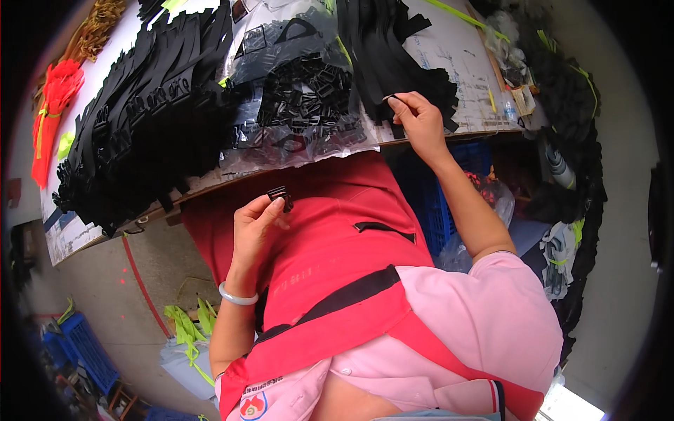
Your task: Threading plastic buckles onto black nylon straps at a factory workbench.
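Note:
A small black plastic buckle [279, 192] is pinched between the thumb and fingers of my left hand [251, 228], held above my red apron and just short of the table edge. My right hand [421, 125] reaches over the near side of the table, its thumb and index finger closed on the end of a black webbing strap [390, 98]. That end lies at the bundle of loose black straps [382, 49]. Between the two hands, further in, a clear plastic bag [246, 144] lies spread out with a heap of black buckles [309, 91] on it.
Straps with buckles attached [140, 105] are piled at the left, hanging over the table edge. Bright red straps [57, 98] lie beyond them. Under the table at the right stands a blue crate [437, 203]; another blue crate [88, 351] is on the floor at lower left.

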`<state>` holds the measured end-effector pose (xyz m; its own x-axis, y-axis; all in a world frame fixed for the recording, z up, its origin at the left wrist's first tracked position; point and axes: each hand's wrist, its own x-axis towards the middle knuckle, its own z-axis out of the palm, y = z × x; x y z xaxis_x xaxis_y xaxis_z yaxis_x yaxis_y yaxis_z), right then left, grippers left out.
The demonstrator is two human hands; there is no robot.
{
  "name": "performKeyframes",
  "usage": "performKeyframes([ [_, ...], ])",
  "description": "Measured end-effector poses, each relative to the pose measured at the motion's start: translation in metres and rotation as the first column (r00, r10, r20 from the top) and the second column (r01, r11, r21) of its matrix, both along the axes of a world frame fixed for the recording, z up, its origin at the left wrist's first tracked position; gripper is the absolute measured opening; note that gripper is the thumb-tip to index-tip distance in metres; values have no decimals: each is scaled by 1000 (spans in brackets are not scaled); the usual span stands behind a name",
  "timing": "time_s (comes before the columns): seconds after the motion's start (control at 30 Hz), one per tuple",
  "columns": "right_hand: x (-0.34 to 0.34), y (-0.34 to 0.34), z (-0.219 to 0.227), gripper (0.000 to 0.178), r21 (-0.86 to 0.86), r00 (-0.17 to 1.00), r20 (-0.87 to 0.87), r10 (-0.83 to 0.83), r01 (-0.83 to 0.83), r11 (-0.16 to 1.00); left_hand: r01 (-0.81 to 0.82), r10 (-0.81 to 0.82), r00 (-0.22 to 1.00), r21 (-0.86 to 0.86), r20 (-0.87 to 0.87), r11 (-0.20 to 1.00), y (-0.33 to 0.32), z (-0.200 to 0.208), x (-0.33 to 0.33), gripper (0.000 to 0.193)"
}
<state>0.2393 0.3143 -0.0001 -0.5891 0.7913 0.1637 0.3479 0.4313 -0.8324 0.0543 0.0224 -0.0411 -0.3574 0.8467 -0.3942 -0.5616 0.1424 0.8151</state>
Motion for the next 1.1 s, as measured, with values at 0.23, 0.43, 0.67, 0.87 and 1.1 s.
performKeyframes([
  [0.23,-32,-117,-3,21,-684,932,-294,212,-360,634,-16,11,999,137,39,990,43,26,17,21],
  [0.43,-50,-123,-4,31,-761,901,-258,349,-412,500,158,-88,937,187,-337,970,16,20,-7,17],
  [0.67,-82,-101,10,37,-855,814,-392,429,-495,158,364,-399,759,-173,-515,915,-19,25,-28,14],
  [0.87,-83,-8,48,25,-651,823,-562,77,-498,573,201,-488,499,-452,-716,869,-53,5,-40,20],
  [1.1,-92,-84,50,21,-713,857,-180,484,-452,536,-312,280,798,31,-534,949,-34,22,-39,17],
])
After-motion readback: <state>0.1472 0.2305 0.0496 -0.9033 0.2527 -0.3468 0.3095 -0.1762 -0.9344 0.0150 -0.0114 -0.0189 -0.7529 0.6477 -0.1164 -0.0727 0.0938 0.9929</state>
